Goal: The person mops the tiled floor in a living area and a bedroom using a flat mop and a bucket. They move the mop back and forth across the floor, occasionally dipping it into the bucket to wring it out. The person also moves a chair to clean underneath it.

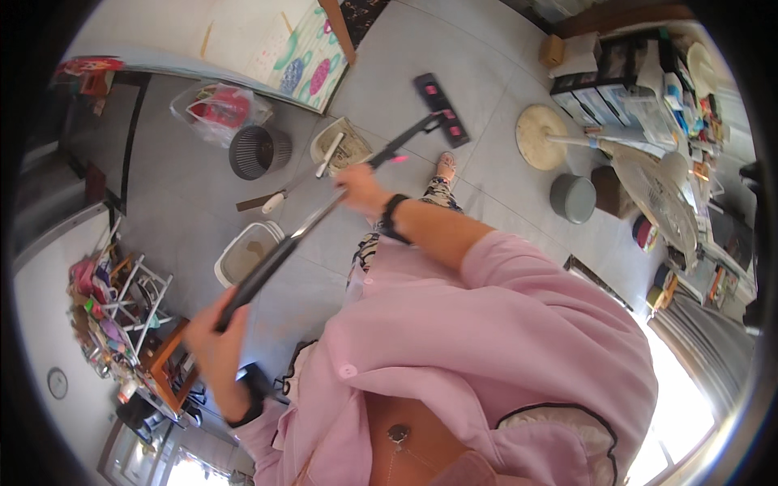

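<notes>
A flat mop (442, 110) with a dark rectangular head, pink clips and a long black and metal handle stretches diagonally across the view. My left hand (216, 340) closes around the black grip at the upper end of the handle. Further down the pole, my right hand (363, 189) is wrapped around it near the lower black section. The mop head is on or just over the grey tiled floor, beyond my foot in a sandal (447, 165). Both hands are slightly blurred.
Left of the pole stand a dark slatted bin (260, 152), a plastic bag (222, 112), a pale bin with a white-handled tool (340, 146) and a white basin (246, 252). On the right are a pedestal fan (656, 200), a grey round stool (572, 198) and drawers (592, 106).
</notes>
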A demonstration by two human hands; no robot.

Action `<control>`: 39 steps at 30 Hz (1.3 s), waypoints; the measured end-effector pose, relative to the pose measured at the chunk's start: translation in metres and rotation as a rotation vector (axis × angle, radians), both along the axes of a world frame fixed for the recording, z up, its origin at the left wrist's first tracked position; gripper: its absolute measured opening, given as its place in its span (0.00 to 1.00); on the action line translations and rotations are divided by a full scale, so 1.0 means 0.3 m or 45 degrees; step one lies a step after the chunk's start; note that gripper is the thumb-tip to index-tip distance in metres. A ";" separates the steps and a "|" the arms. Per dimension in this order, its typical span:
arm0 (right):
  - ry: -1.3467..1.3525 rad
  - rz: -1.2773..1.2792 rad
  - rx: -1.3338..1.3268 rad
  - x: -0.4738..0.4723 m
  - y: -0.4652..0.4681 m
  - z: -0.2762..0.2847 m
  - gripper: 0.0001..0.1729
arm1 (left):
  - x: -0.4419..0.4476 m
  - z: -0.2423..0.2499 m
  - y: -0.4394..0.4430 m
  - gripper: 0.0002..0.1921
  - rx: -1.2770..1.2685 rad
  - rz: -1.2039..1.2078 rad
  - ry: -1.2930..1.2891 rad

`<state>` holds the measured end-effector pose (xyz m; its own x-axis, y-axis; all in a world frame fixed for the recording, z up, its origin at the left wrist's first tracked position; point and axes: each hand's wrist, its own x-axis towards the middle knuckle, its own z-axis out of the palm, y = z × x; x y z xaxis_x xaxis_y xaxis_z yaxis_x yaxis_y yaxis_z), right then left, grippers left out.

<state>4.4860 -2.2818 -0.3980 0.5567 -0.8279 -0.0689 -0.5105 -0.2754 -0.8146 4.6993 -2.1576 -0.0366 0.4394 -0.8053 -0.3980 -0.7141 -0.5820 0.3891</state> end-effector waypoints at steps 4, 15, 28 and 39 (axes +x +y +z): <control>-0.178 0.135 0.078 0.308 0.077 0.138 0.15 | 0.190 0.220 0.086 0.15 -0.115 0.460 0.075; 0.300 -0.259 -0.006 -0.269 0.145 -0.118 0.19 | -0.011 -0.286 -0.023 0.16 -0.088 -0.313 0.430; -0.026 -0.411 0.222 -0.032 0.389 0.078 0.10 | 0.045 0.096 -0.028 0.16 -0.439 -0.773 -0.088; -0.241 0.492 0.107 0.244 0.218 0.202 0.15 | -0.048 0.234 0.419 0.14 -0.319 0.075 -0.455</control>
<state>4.5592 -2.2164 -0.3373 0.8339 -0.5519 0.0055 -0.2226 -0.3454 -0.9117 4.6849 -2.0320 0.0336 0.5621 -0.8270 -0.0086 -0.7978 -0.5449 0.2580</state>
